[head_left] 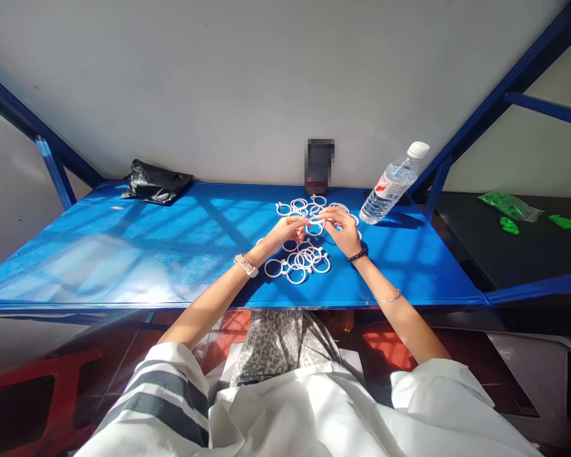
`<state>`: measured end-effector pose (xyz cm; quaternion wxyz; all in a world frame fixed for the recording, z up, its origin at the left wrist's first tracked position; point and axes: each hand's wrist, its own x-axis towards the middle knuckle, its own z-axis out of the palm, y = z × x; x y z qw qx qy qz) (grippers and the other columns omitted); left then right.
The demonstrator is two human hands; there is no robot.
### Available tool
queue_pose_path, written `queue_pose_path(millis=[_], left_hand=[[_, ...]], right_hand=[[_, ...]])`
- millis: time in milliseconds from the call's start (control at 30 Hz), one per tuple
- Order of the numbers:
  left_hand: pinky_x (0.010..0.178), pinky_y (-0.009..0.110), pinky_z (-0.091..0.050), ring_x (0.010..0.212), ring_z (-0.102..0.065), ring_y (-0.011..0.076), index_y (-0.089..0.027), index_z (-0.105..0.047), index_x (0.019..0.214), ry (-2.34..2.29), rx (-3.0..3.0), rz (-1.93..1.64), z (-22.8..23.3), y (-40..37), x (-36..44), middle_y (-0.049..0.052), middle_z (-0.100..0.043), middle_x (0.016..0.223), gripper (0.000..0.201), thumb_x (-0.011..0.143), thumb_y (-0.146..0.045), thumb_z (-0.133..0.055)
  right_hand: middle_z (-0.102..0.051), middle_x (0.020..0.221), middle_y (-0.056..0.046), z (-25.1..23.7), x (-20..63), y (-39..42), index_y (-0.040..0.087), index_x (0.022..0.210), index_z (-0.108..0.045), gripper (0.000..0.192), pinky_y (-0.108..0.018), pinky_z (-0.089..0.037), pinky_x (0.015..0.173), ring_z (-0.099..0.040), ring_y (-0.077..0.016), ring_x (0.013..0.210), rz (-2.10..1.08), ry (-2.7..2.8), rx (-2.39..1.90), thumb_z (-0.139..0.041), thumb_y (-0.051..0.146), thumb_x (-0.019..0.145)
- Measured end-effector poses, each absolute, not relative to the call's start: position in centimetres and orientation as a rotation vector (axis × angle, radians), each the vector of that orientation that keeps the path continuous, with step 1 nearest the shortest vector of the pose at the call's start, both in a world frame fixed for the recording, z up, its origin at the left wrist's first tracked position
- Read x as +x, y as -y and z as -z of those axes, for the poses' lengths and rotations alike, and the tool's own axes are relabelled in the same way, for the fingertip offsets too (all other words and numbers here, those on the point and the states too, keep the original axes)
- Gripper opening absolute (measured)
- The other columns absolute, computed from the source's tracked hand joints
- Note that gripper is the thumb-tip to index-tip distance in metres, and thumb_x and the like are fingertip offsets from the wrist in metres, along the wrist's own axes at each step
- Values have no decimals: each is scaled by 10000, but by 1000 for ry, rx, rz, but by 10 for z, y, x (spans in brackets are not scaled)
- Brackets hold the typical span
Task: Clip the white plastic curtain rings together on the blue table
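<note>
Both my hands meet over the blue table (209,254), fingertips almost touching. My left hand (285,232) is closed in a pinch at the left side of a white curtain ring (316,221). From the other side, my right hand (341,230) grips the same ring between thumb and fingers; the fingers partly hide it. A pile of white curtain rings (297,274), each with a small eyelet, lies just below my hands. More white rings (299,204) are spread behind them, partly covered by my fingers.
A water bottle (385,193) with a white cap stands at the back right. Against the wall is a dark pixelated object (319,166). A black plastic bag (157,182) lies at the back left. Green items in a clear bag (510,206) rest on a black table to the right.
</note>
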<state>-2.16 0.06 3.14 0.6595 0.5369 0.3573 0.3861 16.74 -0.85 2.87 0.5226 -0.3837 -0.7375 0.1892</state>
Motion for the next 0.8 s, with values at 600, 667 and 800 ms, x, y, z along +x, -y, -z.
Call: queue_pose_path(millis=[600, 667, 800], left_hand=[[543, 221, -386, 506, -447, 70, -132, -525, 554, -811, 1256, -900, -33, 0, -23, -8, -491, 531, 446, 760, -512, -635], [546, 228, -381, 509, -453, 77, -134, -537, 575, -816, 1252, -893, -34, 1, -23, -11, -486, 518, 435, 768, -514, -625], [556, 238, -379, 507, -451, 80, -139, -540, 594, -827, 1252, -883, -35, 2, -22, -15, -486, 514, 425, 774, -515, -621]], right_hand=[[-716, 936, -60, -21, 166, 5, 210, 910, -703, 216, -330, -568, 639, -649, -177, 703, -562, 1666, -1027, -646, 387, 800], [-719, 916, -62, -20, 166, 5, 207, 913, -706, 237, -335, -570, 639, -658, -188, 718, -585, 1649, -1027, -642, 406, 800], [-719, 874, -60, -19, 166, 5, 210, 916, -715, 267, -341, -579, 624, -669, -197, 717, -646, 1642, -1024, -624, 438, 813]])
